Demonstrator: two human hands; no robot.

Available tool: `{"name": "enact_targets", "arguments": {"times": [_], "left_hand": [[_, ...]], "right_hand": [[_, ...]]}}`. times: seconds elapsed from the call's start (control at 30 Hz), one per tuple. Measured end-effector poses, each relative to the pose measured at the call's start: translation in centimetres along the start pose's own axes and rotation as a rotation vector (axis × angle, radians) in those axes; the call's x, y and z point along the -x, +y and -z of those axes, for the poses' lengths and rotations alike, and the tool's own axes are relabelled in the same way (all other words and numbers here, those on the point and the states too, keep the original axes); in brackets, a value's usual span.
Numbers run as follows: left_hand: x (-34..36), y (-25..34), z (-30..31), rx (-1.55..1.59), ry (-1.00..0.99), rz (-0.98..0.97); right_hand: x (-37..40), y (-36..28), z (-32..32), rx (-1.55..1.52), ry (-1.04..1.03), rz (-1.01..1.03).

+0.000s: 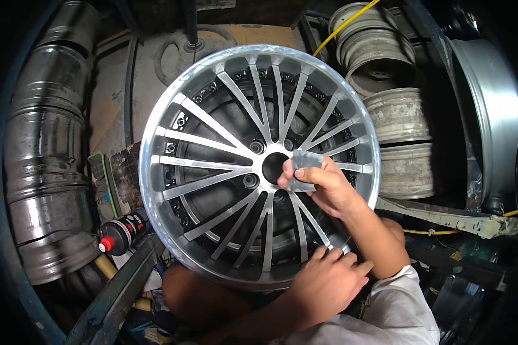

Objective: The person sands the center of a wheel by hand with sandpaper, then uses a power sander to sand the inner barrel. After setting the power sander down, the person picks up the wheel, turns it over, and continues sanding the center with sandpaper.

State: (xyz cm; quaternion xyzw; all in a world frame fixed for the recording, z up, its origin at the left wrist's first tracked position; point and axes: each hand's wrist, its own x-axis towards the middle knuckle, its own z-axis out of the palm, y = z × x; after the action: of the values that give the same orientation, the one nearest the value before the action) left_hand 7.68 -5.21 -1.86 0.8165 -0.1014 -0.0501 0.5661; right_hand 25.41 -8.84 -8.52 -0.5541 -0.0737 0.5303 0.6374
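A large multi-spoke alloy wheel [204, 112] lies face up in front of me, its spokes bare silver and its gaps dark. Near the hub's centre hole, my right hand [328, 181] pinches a small grey piece of sandpaper [306, 163] between thumb and fingers. The sheet is bent, and part of it is hidden by the fingers. My left hand [331, 282] rests on the lower right rim, fingers spread over its edge with nothing in them. Whitish smears mark the outer lip of the wheel.
Stacked metal rims [46, 149] stand on the left, with more dusty rims [397, 115] at the right. A black bottle with a red cap [121, 233] leans beside the wheel. A blue metal frame [118, 287], a yellow hose [345, 26] and a large silver rim [492, 115] surround the spot.
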Motion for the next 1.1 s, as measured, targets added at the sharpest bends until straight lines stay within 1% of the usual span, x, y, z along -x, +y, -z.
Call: {"name": "enact_targets", "arguments": {"times": [0.03, 0.13, 0.23, 0.33, 0.47, 0.57, 0.67, 0.77, 0.87, 0.9, 0.93, 1.0, 1.03, 1.1], "left_hand": [[0.0, 0.0, 0.0, 0.011, 0.007, -0.009], [0.0, 0.0, 0.2, -0.002, 0.000, 0.010], [0.0, 0.0, 0.3, -0.002, 0.004, 0.015], [0.1, 0.1, 0.3, -0.006, 0.014, 0.014], [0.1, 0.1, 0.0, -0.014, 0.029, 0.010], [0.1, 0.1, 0.2, -0.013, 0.023, 0.012], [0.1, 0.1, 0.3, -0.010, 0.028, 0.009], [0.1, 0.1, 0.4, -0.010, 0.026, 0.010], [0.0, 0.2, 0.3, -0.016, 0.013, 0.009], [0.0, 0.3, 0.3, -0.020, 0.004, 0.011], [0.0, 0.3, 0.3, -0.025, -0.003, 0.014], [-0.2, 0.2, 0.0, -0.013, 0.001, 0.010], [-0.1, 0.1, -0.1, -0.008, 0.001, 0.009], [-0.1, 0.1, -0.1, -0.018, -0.021, 0.019]], "right_hand": [[-0.2, 0.1, 0.5, 0.030, -0.015, -0.010], [-0.5, 0.3, 0.8, -0.009, 0.021, -0.049], [-0.3, 0.0, -0.1, -0.043, 0.013, -0.045], [-0.3, 0.6, 0.7, 0.022, -0.033, -0.080], [-0.2, 1.2, -0.5, 0.082, 0.077, 0.023], [-0.1, 0.4, -1.1, -0.109, 0.010, -0.031], [-0.5, 1.5, 0.4, 0.259, 0.000, 0.127], [-0.1, -0.8, -0.2, 1.387, 0.180, 0.530], [-1.0, -0.1, 0.6, 1.597, 0.231, 0.719], [-1.5, -0.1, 0.5, 1.680, 0.228, 0.809], [-2.0, -0.1, 0.1, 1.727, 0.207, 0.833], [-2.6, -0.3, -0.8, 1.816, 0.163, 0.876], [-2.7, -0.2, -0.5, 1.907, 0.153, 0.847], [-2.3, -0.3, 0.0, 1.958, 0.160, 0.759]]}}
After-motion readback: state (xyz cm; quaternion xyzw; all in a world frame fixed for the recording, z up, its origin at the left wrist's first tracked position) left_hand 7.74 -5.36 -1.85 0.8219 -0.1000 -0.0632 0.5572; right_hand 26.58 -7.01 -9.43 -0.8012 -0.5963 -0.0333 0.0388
